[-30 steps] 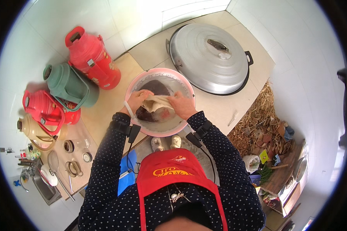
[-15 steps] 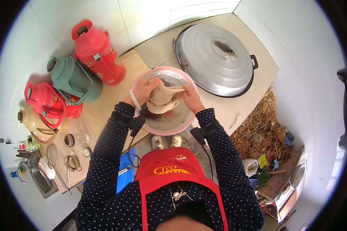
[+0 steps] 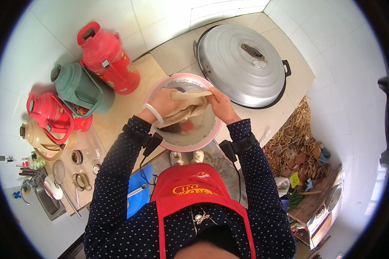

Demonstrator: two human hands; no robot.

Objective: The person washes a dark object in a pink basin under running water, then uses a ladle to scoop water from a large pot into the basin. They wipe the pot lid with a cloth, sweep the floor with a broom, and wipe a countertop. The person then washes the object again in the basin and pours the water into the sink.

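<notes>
My left hand (image 3: 161, 103) and my right hand (image 3: 223, 106) are both closed on a beige, wet-looking cloth (image 3: 186, 113). Its upper edge is pulled into a nearly straight band between them, while the rest sags in folds beneath. The cloth hangs over a pink-rimmed enamel basin (image 3: 203, 146) with a patterned inside and a reddish patch on its bottom. What looks like cloudy water lies in the basin. The left fingers are partly hidden behind the cloth; on the right, thumb and fingers pinch its corner.
A large pot with a domed metal lid (image 3: 233, 64) stands right behind the basin. To the left are red flasks (image 3: 110, 60), a green flask (image 3: 83, 90) and a cream flask (image 3: 39, 136). Dry straw (image 3: 289, 134) lies below the counter's right edge.
The bunched cloth has been drawn out into a taut edge between my hands. My right hand has turned and shifted slightly right; the left wrist has tilted.
</notes>
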